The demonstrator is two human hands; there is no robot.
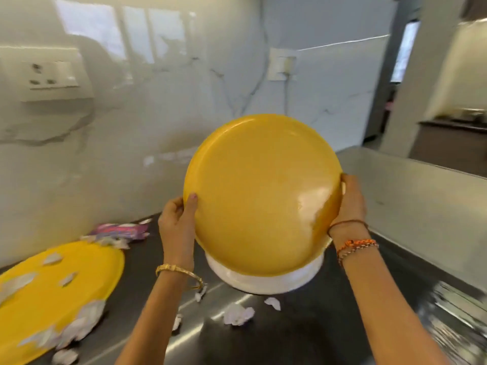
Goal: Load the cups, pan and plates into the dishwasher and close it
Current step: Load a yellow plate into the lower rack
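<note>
Above counter (295, 335), both hands gripping yellow plate (261, 193)

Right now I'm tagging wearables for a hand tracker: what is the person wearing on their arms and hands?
Both forearms are bare, no sleeves or gloves. The left hand has a gold bangle at the wrist. The right hand has a thin dark thread round the wrist and, below it, orange beaded bracelets. No rings are visible.
</note>
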